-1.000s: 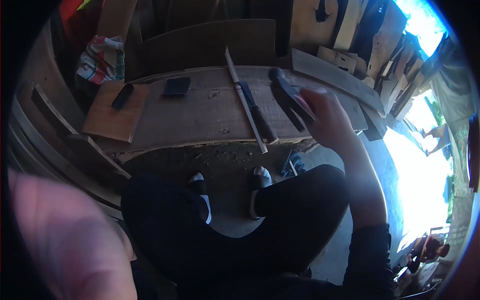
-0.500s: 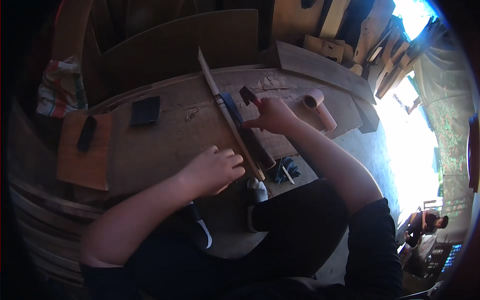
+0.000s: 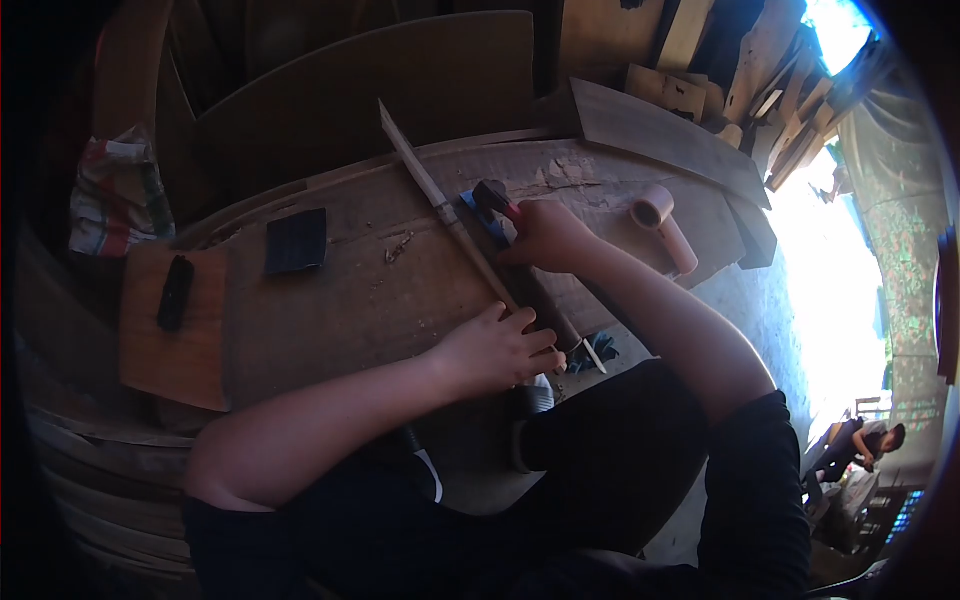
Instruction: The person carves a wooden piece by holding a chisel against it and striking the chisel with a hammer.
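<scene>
My right hand [image 3: 550, 237] is closed around a small tool with a red handle and a dark head [image 3: 490, 194]. Beneath that head lies a blue piece [image 3: 484, 221], beside a dark rod-like length [image 3: 548, 308]. My left hand [image 3: 497, 350] has its fingers curled over the lower end of a long straight knife [image 3: 412, 160], whose wooden handle [image 3: 473, 251] runs alongside the dark rod. The blade points away, toward the far edge of the wooden workbench [image 3: 350, 300].
A pinkish roll [image 3: 668, 228] lies right of my hands. At left are a dark square sheet [image 3: 296, 242] and an orange-brown board [image 3: 190, 355] with a black block [image 3: 176, 293]. A curved white blade [image 3: 429, 473] shows near my lap. Another person [image 3: 868, 447] sits far right.
My left hand has moved right and come onto the knife's handle end. The knife has shifted in angle. My right hand stays on the red-handled tool, and the whole view has moved slightly.
</scene>
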The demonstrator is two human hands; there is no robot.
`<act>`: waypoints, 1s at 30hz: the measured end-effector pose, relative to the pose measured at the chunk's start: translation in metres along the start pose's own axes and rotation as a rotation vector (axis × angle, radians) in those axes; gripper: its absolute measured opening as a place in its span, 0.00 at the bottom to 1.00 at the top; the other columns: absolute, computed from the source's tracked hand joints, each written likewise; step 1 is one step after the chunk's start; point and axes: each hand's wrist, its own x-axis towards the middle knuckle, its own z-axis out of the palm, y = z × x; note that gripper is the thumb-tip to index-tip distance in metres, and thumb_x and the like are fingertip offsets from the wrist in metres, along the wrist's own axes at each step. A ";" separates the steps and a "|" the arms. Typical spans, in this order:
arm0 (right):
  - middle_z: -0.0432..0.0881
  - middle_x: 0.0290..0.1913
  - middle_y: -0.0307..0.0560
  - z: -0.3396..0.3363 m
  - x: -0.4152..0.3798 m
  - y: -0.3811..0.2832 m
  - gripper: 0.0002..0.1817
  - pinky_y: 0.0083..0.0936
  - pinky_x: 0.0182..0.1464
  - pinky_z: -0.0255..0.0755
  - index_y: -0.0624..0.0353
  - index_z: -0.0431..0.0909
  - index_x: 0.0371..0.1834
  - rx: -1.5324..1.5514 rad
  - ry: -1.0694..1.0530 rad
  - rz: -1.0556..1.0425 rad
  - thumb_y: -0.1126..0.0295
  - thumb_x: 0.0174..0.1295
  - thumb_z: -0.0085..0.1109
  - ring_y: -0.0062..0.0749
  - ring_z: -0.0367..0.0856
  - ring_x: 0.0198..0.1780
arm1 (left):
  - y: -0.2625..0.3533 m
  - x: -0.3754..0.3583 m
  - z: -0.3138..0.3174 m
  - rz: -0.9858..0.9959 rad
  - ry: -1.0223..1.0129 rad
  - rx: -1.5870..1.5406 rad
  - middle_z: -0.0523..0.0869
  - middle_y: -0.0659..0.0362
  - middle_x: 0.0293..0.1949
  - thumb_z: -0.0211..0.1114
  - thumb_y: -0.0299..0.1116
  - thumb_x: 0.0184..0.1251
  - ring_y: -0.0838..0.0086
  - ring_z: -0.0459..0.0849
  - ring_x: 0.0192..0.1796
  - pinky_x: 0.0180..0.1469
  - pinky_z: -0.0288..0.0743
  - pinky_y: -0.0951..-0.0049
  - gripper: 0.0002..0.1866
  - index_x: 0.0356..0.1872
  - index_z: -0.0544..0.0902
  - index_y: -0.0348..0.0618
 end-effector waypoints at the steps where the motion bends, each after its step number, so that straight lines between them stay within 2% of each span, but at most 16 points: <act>1: 0.87 0.29 0.51 0.004 0.000 0.002 0.25 0.36 0.39 0.79 0.64 0.80 0.31 -0.033 0.058 -0.035 0.54 0.43 0.80 0.41 0.89 0.35 | 0.002 0.002 0.002 -0.019 -0.022 -0.005 0.79 0.62 0.59 0.60 0.40 0.69 0.64 0.76 0.64 0.60 0.74 0.51 0.19 0.60 0.80 0.60; 2: 0.86 0.30 0.53 0.006 0.000 0.003 0.26 0.37 0.40 0.78 0.64 0.80 0.31 -0.068 0.118 -0.071 0.53 0.42 0.79 0.44 0.88 0.36 | 0.004 0.002 0.004 -0.015 -0.025 -0.006 0.79 0.62 0.59 0.60 0.40 0.69 0.64 0.76 0.64 0.60 0.74 0.51 0.19 0.60 0.80 0.60; 3: 0.86 0.30 0.53 0.008 -0.001 0.005 0.26 0.37 0.40 0.78 0.64 0.80 0.31 -0.065 0.119 -0.068 0.53 0.42 0.79 0.44 0.88 0.36 | 0.007 0.002 0.004 -0.032 -0.016 0.014 0.79 0.62 0.59 0.61 0.40 0.68 0.64 0.77 0.63 0.60 0.74 0.52 0.19 0.59 0.81 0.60; 5: 0.85 0.32 0.56 0.009 -0.003 0.006 0.26 0.42 0.43 0.77 0.63 0.81 0.32 -0.027 0.122 -0.053 0.51 0.42 0.78 0.50 0.86 0.39 | 0.010 0.001 0.005 -0.048 -0.007 0.036 0.79 0.61 0.58 0.61 0.40 0.68 0.64 0.77 0.63 0.60 0.74 0.53 0.18 0.58 0.82 0.60; 8: 0.86 0.33 0.57 0.010 -0.005 0.011 0.25 0.43 0.44 0.78 0.63 0.82 0.33 -0.065 0.164 -0.057 0.52 0.42 0.76 0.52 0.86 0.39 | 0.011 -0.003 0.002 -0.061 -0.106 0.045 0.79 0.58 0.59 0.63 0.37 0.68 0.63 0.76 0.65 0.61 0.75 0.56 0.19 0.59 0.82 0.60; 10: 0.86 0.34 0.58 0.011 -0.007 0.017 0.25 0.43 0.45 0.78 0.63 0.82 0.34 -0.063 0.176 -0.051 0.52 0.42 0.75 0.53 0.86 0.40 | 0.011 -0.007 -0.003 -0.098 -0.063 0.042 0.80 0.59 0.54 0.59 0.35 0.68 0.66 0.79 0.61 0.55 0.76 0.62 0.14 0.51 0.87 0.59; 13: 0.86 0.35 0.59 0.009 -0.009 0.024 0.25 0.43 0.46 0.78 0.63 0.83 0.35 -0.058 0.181 -0.034 0.53 0.42 0.74 0.54 0.86 0.41 | 0.013 -0.012 -0.011 -0.077 -0.076 0.126 0.80 0.61 0.50 0.61 0.35 0.65 0.69 0.80 0.57 0.51 0.76 0.66 0.11 0.46 0.87 0.59; 18: 0.86 0.36 0.60 0.010 -0.014 0.027 0.24 0.44 0.47 0.78 0.63 0.83 0.36 -0.072 0.176 -0.046 0.55 0.42 0.73 0.55 0.86 0.42 | 0.017 -0.020 -0.021 -0.099 -0.190 0.214 0.81 0.66 0.47 0.63 0.35 0.63 0.72 0.81 0.55 0.50 0.76 0.67 0.10 0.43 0.87 0.62; 20: 0.87 0.44 0.61 0.008 -0.019 0.025 0.24 0.43 0.54 0.79 0.64 0.85 0.43 -0.102 0.127 0.000 0.57 0.47 0.71 0.54 0.86 0.49 | 0.016 -0.024 -0.030 -0.098 -0.244 0.253 0.81 0.68 0.46 0.64 0.35 0.63 0.72 0.80 0.54 0.50 0.76 0.67 0.10 0.42 0.87 0.63; 22: 0.87 0.44 0.61 0.008 -0.018 0.024 0.24 0.43 0.55 0.79 0.64 0.84 0.43 -0.109 0.123 -0.009 0.58 0.47 0.70 0.54 0.86 0.50 | 0.012 -0.028 -0.039 -0.164 -0.337 0.145 0.83 0.70 0.44 0.71 0.37 0.57 0.72 0.81 0.54 0.50 0.77 0.67 0.09 0.39 0.89 0.64; 23: 0.87 0.45 0.61 0.008 -0.016 0.024 0.24 0.43 0.55 0.79 0.64 0.84 0.44 -0.119 0.120 -0.014 0.58 0.48 0.70 0.54 0.86 0.50 | 0.008 -0.028 -0.041 -0.165 -0.344 0.147 0.83 0.70 0.44 0.71 0.37 0.57 0.72 0.81 0.54 0.50 0.77 0.67 0.09 0.39 0.89 0.64; 25: 0.87 0.46 0.61 0.012 -0.014 0.024 0.23 0.43 0.55 0.79 0.63 0.84 0.44 -0.115 0.136 -0.013 0.59 0.48 0.69 0.54 0.86 0.51 | 0.000 -0.025 -0.043 -0.275 -0.559 0.015 0.84 0.69 0.42 0.77 0.37 0.49 0.70 0.82 0.55 0.51 0.79 0.65 0.11 0.36 0.91 0.63; 26: 0.87 0.46 0.61 0.012 -0.015 0.022 0.23 0.43 0.55 0.79 0.63 0.85 0.45 -0.119 0.151 -0.010 0.59 0.48 0.69 0.54 0.86 0.51 | -0.005 -0.025 -0.041 -0.278 -0.566 0.017 0.84 0.69 0.42 0.77 0.37 0.49 0.70 0.82 0.55 0.51 0.79 0.65 0.11 0.36 0.91 0.63; 28: 0.87 0.47 0.61 0.011 -0.020 0.021 0.23 0.43 0.55 0.79 0.63 0.85 0.45 -0.116 0.149 -0.025 0.60 0.48 0.69 0.54 0.86 0.51 | -0.014 -0.026 -0.039 -0.273 -0.497 -0.076 0.89 0.66 0.39 0.80 0.34 0.43 0.67 0.88 0.48 0.45 0.82 0.63 0.12 0.32 0.92 0.62; 30: 0.87 0.47 0.60 0.009 -0.027 0.022 0.22 0.42 0.55 0.79 0.63 0.85 0.45 -0.110 0.144 -0.037 0.60 0.48 0.69 0.54 0.86 0.51 | -0.018 -0.022 -0.042 -0.299 -0.492 -0.115 0.90 0.64 0.38 0.82 0.31 0.40 0.65 0.88 0.48 0.47 0.83 0.63 0.14 0.31 0.92 0.59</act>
